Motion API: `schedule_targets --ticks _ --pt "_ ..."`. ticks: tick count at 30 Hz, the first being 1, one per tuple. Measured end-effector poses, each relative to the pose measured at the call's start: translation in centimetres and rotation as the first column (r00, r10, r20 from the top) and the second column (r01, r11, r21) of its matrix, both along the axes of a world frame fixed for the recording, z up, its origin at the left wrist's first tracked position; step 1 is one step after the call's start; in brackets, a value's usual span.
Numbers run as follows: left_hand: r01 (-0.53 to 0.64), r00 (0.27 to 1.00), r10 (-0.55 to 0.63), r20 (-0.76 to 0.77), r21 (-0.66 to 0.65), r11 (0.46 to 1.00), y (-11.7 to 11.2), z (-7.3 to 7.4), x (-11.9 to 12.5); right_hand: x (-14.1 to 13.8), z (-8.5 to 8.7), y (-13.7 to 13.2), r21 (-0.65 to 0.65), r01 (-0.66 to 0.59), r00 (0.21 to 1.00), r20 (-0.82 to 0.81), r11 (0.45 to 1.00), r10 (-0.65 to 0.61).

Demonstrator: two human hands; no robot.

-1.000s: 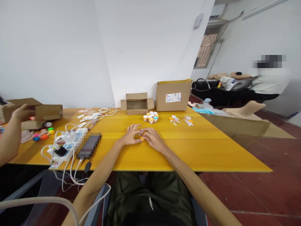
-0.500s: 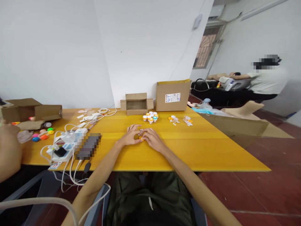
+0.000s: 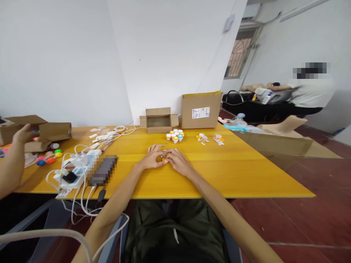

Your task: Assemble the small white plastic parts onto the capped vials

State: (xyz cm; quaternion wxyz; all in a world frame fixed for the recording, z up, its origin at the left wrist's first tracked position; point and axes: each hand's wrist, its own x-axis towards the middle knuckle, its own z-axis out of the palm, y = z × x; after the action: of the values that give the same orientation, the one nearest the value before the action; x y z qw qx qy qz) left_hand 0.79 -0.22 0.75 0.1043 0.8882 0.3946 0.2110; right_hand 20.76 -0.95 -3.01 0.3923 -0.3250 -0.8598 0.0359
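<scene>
My left hand (image 3: 153, 157) and my right hand (image 3: 178, 160) meet low over the yellow table, fingertips almost touching. Between them is a small orange piece (image 3: 164, 160), pinched by the thumbs and fingers of both hands. A tiny patterned bit shows just above it, too small to name. Beyond the hands stands a cluster of small white cups with coloured lids (image 3: 174, 136), mostly orange and white, one teal. Loose orange and white caps and clear parts (image 3: 202, 138) lie to the right, with a second small pile (image 3: 218, 139) farther right.
A small open carton (image 3: 159, 124) and a large closed box (image 3: 201, 111) stand at the back. To my left are a power strip (image 3: 79, 171) with white cables and a dark phone (image 3: 103, 171). A co-worker's hand (image 3: 22, 135) is by another open box (image 3: 55, 130).
My hands stay in nearly the same pose around the orange piece. The co-worker's hand at the left has moved forward towards the open box.
</scene>
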Motion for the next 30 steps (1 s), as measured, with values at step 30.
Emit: schedule_targets --ticks 30 --pt "0.006 1.000 -0.006 -0.006 0.025 1.000 -0.05 0.10 0.14 -0.01 0.17 0.00 -0.042 -0.009 1.000 -0.027 0.999 0.008"
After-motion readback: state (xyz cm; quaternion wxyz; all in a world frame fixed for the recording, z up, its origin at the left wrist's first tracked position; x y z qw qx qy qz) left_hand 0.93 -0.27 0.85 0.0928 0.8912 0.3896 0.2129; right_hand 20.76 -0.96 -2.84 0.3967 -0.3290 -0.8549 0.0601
